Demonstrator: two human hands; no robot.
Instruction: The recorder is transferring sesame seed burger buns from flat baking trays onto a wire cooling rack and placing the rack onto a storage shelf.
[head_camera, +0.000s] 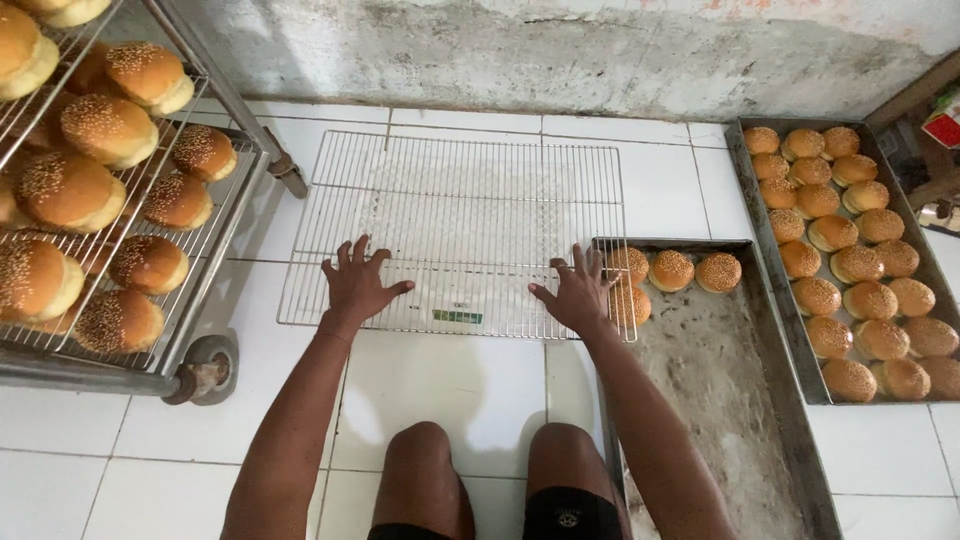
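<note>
The person kneels on the white tiled floor, bare knees at the bottom of the view. Both arms reach forward. The left hand lies flat with fingers spread on the near edge of a wire cooling rack, which rests flat on the floor near the wall. The right hand is spread too, pressing the rack's near right corner — just where the rack overlaps a nearly empty baking tray.

A few sesame buns sit at the far end of that tray, the nearest touching or almost touching the right hand's fingers. Beyond it to the right, a second tray is packed with buns. At the left, a wheeled trolley carries more buns on wire shelves.

The risk, I'd judge: that propped corner could rock the rack — or bump the closest buns.
</note>
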